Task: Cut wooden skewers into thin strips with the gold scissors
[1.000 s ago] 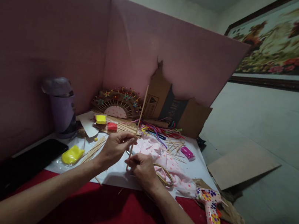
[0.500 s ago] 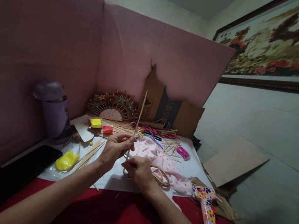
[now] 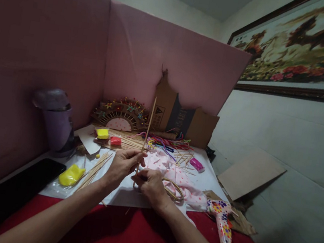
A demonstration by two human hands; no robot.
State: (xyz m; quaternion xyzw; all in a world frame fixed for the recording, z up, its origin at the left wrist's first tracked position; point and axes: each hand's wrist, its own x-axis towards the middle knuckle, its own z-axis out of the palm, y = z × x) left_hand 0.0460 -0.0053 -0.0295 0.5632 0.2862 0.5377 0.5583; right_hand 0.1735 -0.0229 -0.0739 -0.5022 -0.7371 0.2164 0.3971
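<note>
My left hand pinches a long thin wooden stick that stands nearly upright over the white sheet. My right hand is closed around the stick's lower end, close to the sheet. Just right of that hand lies a wooden ring on pink dotted fabric. Loose sticks lie fanned out left of my left hand.
A flowered glue gun lies on the red cloth at right. Yellow clay, a black phone and a purple cup sit left. A decorated fan, cardboard, pipe cleaners and a pink tube stand behind.
The view shifted slightly right and down. The stick stays nearly upright between both hands, and my left hand has slipped a little lower on it.
</note>
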